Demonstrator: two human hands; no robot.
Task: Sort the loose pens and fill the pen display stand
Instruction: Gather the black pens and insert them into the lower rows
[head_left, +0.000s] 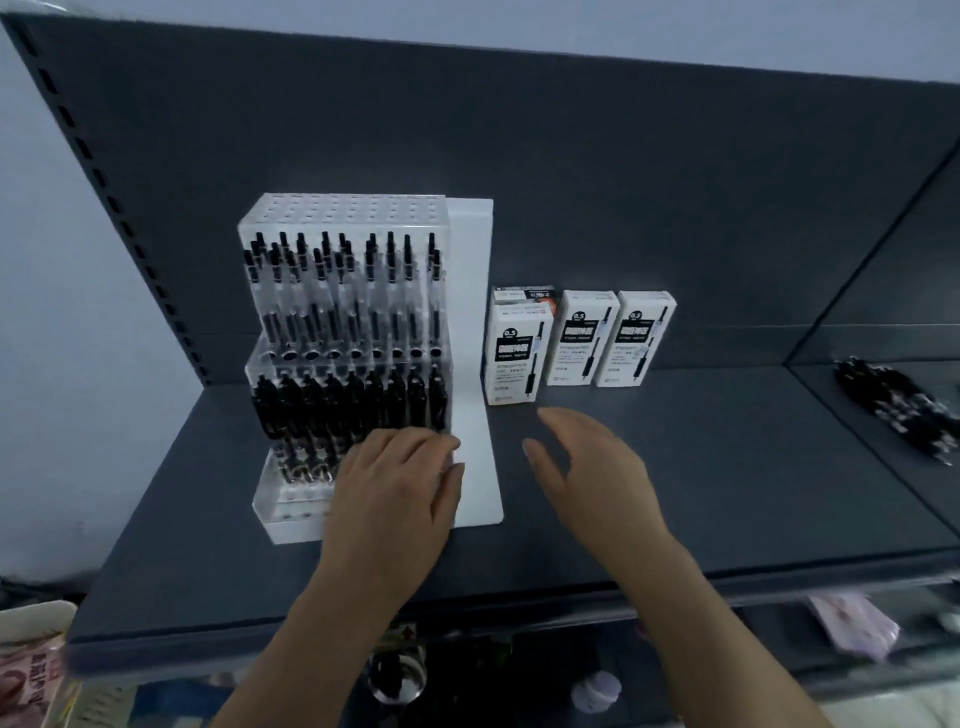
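Note:
A clear tiered pen display stand with a white side panel stands on the dark shelf. Black pens fill its upper and middle rows, and a few show in the lowest row. My left hand lies over the right part of the lowest tier, fingers bent down onto the pens there; what the fingertips hold is hidden. My right hand hovers open above the shelf just right of the stand, holding nothing. A pile of loose black pens lies at the far right of the shelf.
Several white pen boxes stand upright against the back panel, right of the stand. A divider edge runs diagonally before the loose pens. Below the shelf's front edge sit blurred goods and packets.

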